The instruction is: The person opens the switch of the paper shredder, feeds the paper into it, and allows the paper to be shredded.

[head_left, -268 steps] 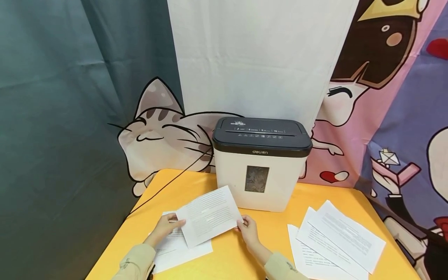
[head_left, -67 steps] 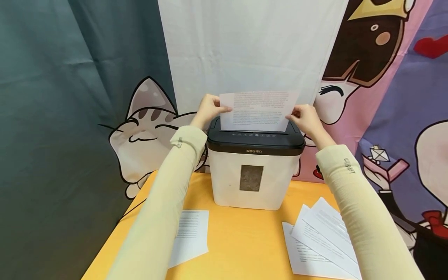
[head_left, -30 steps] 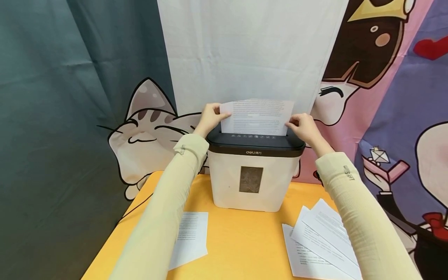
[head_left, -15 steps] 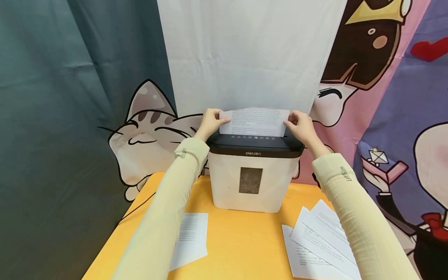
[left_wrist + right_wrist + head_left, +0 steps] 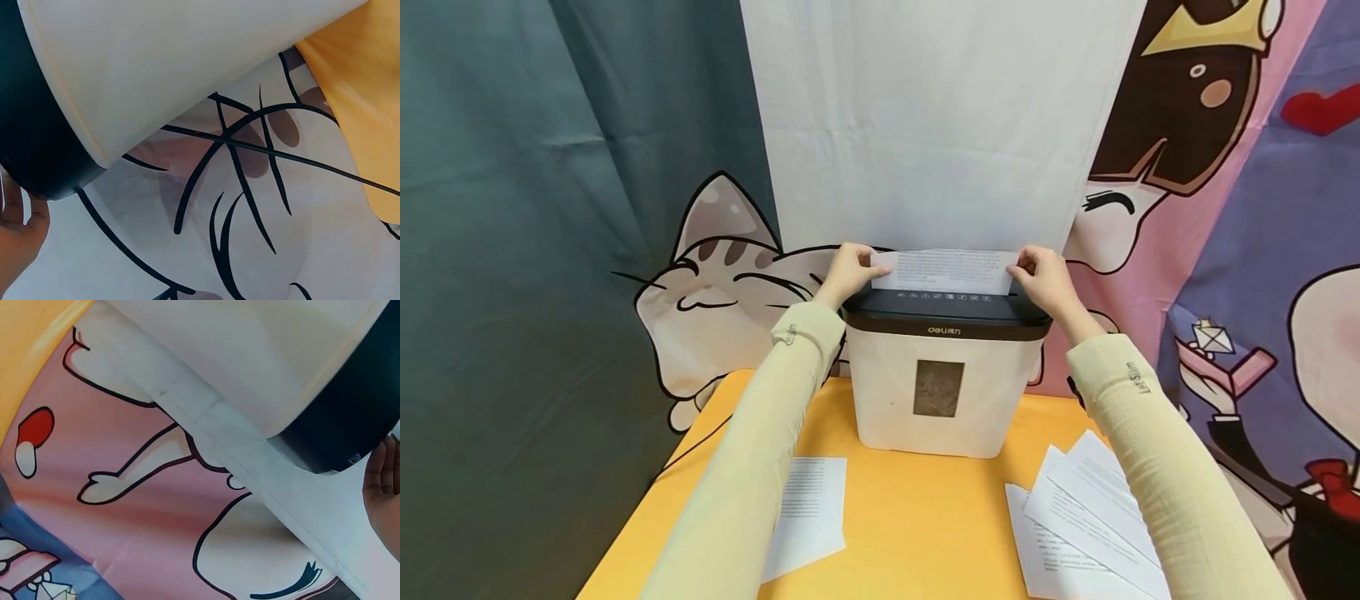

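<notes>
A printed sheet of paper (image 5: 951, 272) stands upright in the slot of a paper shredder (image 5: 936, 392), with only a low strip showing above the dark lid. My left hand (image 5: 850, 271) pinches the sheet's left edge between thumb and fingers. At the opposite edge, my right hand (image 5: 1045, 277) pinches it the same way. The sheet's lower part is hidden inside the shredder. In the left wrist view, part of my left hand (image 5: 19, 231) shows beside the dark lid; in the right wrist view, my right hand (image 5: 384, 487) appears by the other end of it.
Printed paper (image 5: 812, 508) lies at the left of the yellow table (image 5: 925, 533), partly under my left sleeve. Several overlapping sheets (image 5: 1090, 525) lie at the right, partly behind my right sleeve. A black cord (image 5: 696, 446) runs over the table's left side. Printed curtains hang behind.
Earlier both hands held the sheet over the table, then stood it in the shredder's slot. Since then the sheet has sunk steadily into the slot, and both hands have come down with it.
</notes>
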`<act>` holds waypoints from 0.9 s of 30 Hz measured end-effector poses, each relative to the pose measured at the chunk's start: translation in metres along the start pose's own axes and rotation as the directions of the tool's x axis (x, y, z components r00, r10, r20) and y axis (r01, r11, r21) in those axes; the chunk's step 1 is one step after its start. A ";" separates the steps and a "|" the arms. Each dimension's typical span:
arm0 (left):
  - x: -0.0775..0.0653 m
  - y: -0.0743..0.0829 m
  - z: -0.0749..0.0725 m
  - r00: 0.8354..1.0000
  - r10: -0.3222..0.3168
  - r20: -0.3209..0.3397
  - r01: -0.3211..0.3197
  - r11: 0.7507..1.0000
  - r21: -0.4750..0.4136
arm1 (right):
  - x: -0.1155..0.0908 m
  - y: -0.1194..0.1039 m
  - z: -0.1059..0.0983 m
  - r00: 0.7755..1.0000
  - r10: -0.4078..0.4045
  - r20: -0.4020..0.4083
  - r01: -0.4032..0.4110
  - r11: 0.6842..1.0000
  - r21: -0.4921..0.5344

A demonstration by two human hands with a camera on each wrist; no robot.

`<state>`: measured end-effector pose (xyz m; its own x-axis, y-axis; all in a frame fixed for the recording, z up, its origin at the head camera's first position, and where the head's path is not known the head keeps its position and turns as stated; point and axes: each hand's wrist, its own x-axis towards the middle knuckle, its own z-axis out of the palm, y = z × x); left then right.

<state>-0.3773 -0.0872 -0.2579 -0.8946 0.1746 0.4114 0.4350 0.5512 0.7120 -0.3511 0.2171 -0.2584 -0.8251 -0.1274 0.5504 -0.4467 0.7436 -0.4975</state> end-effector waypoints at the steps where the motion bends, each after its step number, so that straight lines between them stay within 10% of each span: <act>1: -0.001 -0.001 0.000 1.000 -0.005 0.001 0.005 1.000 0.011 | -0.001 0.001 0.001 1.000 0.002 0.007 -0.002 1.000 -0.002; 27: 0.001 -0.006 0.007 1.000 0.010 0.029 -0.012 0.997 0.079 | -0.004 0.004 0.013 0.995 -0.024 0.094 0.025 1.000 -0.007</act>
<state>-0.3813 -0.0848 -0.2659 -0.8927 0.2035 0.4020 0.4365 0.6117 0.6598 -0.3540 0.2125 -0.2712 -0.8428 -0.2067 0.4969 -0.4649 0.7447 -0.4788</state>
